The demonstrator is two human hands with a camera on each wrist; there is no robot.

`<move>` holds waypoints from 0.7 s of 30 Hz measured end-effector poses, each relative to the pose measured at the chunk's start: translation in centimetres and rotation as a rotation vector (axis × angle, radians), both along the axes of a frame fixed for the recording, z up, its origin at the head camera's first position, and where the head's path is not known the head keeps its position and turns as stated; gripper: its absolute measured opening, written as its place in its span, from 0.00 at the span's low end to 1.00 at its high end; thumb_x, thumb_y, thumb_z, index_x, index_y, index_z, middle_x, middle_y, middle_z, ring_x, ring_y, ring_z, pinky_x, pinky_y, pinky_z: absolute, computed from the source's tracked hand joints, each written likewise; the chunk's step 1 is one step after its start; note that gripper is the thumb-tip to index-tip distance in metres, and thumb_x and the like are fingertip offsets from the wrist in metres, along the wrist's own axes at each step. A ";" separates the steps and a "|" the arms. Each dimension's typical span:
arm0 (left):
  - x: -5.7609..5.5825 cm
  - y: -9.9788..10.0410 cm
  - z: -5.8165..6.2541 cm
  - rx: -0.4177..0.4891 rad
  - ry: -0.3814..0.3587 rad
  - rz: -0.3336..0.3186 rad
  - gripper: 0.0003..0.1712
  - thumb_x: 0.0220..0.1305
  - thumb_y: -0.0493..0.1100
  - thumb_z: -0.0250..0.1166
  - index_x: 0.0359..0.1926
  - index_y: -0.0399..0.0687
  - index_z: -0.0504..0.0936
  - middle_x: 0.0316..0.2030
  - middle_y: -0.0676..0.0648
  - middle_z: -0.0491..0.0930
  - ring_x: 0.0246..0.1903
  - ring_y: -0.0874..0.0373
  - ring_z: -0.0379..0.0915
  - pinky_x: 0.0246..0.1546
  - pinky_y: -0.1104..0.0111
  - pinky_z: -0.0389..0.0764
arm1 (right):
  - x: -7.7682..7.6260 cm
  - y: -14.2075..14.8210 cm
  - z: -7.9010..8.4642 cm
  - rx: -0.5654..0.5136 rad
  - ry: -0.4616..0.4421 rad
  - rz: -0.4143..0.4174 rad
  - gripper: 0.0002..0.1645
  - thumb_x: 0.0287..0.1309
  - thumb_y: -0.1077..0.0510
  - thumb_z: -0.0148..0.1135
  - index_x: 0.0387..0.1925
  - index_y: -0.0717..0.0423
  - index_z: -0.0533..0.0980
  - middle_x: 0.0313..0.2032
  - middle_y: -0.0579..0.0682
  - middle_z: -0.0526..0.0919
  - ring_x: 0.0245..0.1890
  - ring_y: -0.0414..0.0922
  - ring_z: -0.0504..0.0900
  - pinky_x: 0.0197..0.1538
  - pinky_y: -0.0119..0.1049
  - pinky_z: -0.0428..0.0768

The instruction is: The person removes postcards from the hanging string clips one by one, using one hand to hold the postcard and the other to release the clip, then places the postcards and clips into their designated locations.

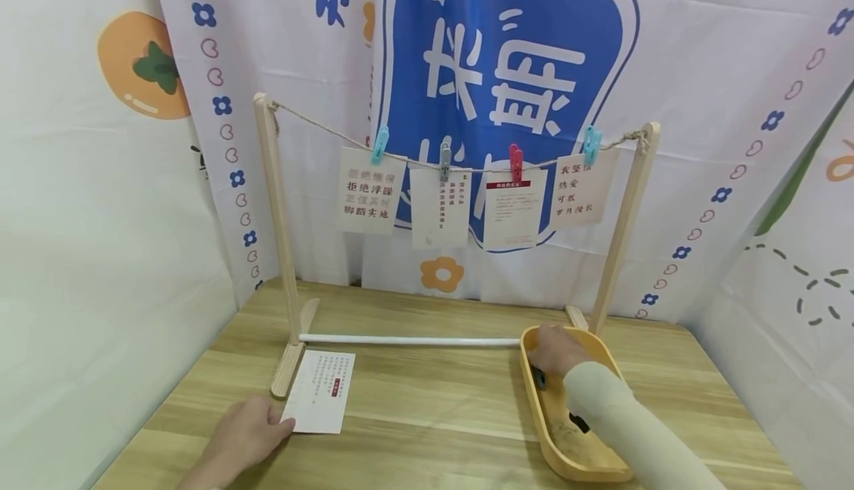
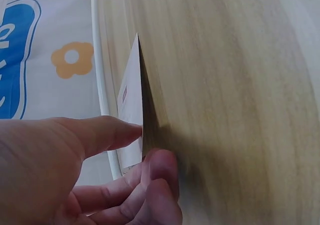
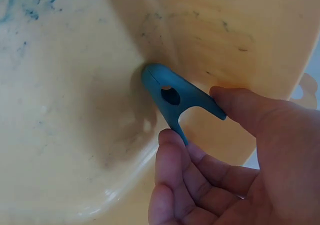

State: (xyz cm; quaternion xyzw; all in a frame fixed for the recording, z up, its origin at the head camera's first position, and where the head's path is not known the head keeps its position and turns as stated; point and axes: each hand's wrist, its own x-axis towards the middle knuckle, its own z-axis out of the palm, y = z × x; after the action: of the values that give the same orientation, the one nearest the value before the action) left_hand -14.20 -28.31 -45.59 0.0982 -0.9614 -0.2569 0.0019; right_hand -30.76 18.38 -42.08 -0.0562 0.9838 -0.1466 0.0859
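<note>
My left hand (image 1: 243, 431) pinches the near left corner of a white printed card (image 1: 320, 394) between thumb and fingers; in the left wrist view the card (image 2: 131, 105) is tilted up off the wood. On the right, my right hand (image 1: 559, 349) reaches inside a yellow plastic basin (image 1: 542, 431). There it pinches the two handles of a teal clothespin (image 3: 170, 87) between thumb and fingertips. The clothespin's nose points down at the basin floor, its jaws together.
A wooden stand (image 1: 280, 223) with a white crossbar (image 1: 407, 340) spans the table (image 1: 434, 416). Its sagging twine (image 1: 320, 132) carries several printed cards, held by blue, grey and red clothespins (image 1: 516, 162). A printed curtain (image 1: 707, 104) hangs behind.
</note>
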 end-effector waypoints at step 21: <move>-0.3 -0.1 0.0 -0.005 -0.048 -0.006 0.28 0.55 0.49 0.66 0.08 0.53 0.59 0.08 0.56 0.59 0.12 0.64 0.57 0.14 0.74 0.58 | 0.1 -0.4 -0.4 0.074 -0.025 -0.016 0.16 0.61 0.51 0.59 0.22 0.53 0.72 0.23 0.51 0.75 0.25 0.48 0.73 0.28 0.39 0.70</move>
State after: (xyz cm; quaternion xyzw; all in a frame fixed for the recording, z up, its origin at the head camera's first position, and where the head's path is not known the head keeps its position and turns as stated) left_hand -14.49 -28.44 -45.60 0.1017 -0.9622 -0.2518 -0.0217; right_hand -30.70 17.99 -42.48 -0.0432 0.9879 -0.1113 0.0989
